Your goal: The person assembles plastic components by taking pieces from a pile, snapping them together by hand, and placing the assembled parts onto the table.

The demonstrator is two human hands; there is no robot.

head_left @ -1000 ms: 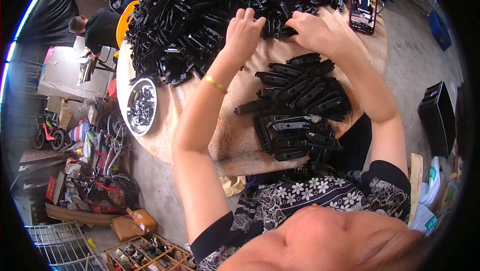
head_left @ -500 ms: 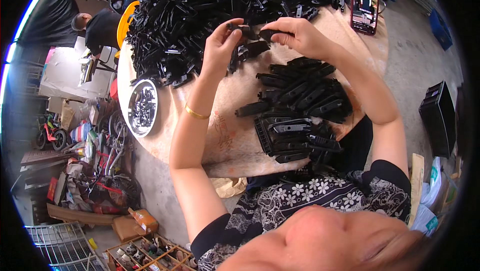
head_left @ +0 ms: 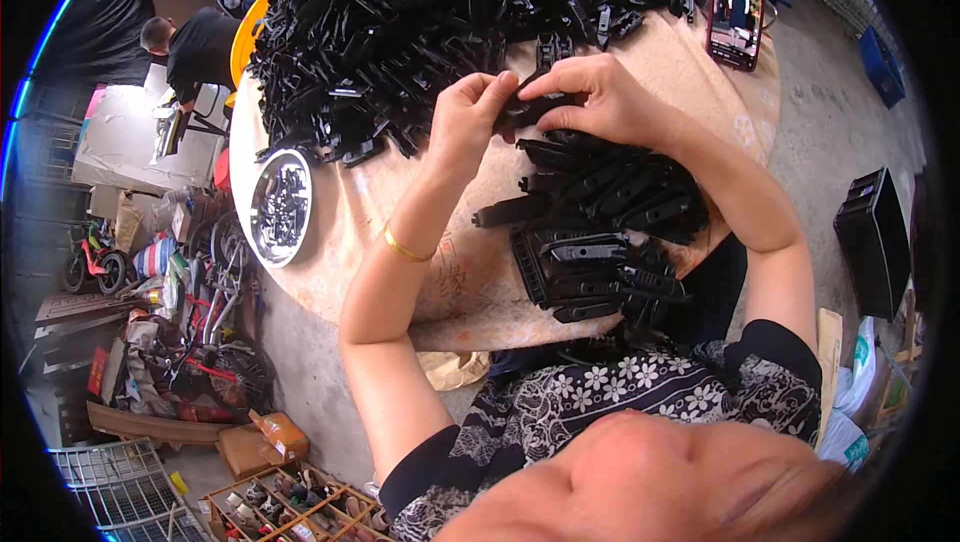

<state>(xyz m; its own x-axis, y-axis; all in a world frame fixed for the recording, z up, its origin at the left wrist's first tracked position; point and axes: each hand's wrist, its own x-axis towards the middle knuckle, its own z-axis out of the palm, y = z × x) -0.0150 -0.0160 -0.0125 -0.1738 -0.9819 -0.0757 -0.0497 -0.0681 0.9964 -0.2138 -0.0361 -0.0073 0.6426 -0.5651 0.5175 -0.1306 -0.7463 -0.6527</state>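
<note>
Over the table, my left hand (head_left: 465, 127) and my right hand (head_left: 610, 107) are close together, fingers closed on a black plastic part (head_left: 532, 110). My fingers cover much of it, and whether it is one piece or two joined is hidden. Beyond my hands spreads a large pile of loose black plastic parts (head_left: 390, 42). Nearer to me, below my right hand, lies a smaller heap of long black plastic pieces (head_left: 630, 192), some lined up side by side. To the left stands a white oval dish (head_left: 275, 263) holding small shiny pieces.
A beige cloth (head_left: 445, 287) covers the round table. A phone (head_left: 735, 17) showing a video stands at the far right. On the floor are a black crate (head_left: 873, 242), cardboard boxes (head_left: 250, 450) and bicycles (head_left: 225, 342). Another person (head_left: 195, 52) sits at the back left.
My hands have come together and slightly nearer to me. Half a second ago they were apart, each holding a black part; now both meet on the held part.
</note>
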